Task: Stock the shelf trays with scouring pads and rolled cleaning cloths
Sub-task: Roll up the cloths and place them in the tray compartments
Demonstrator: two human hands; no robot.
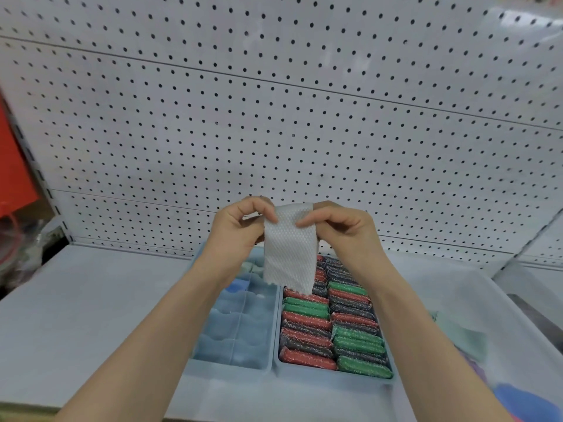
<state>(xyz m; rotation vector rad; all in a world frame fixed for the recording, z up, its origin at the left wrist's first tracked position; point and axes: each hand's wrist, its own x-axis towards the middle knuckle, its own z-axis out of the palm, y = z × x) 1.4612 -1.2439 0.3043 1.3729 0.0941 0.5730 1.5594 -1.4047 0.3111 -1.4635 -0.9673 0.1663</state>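
Head view: both hands are raised above the shelf [91, 300], in front of the white pegboard [274, 102]. Left hand [236, 226] and right hand [341, 228] each pinch an upper corner of a white textured cloth [289, 248], which hangs flat and unrolled over the trays. Right tray [275, 330] holds two rows of red, green and dark scouring pads [332, 327], packed on edge. Left tray [265, 368] holds pale blue items, possibly rolled cloths; blur prevents confirmation. Red fixture [15, 166] stands at far left.
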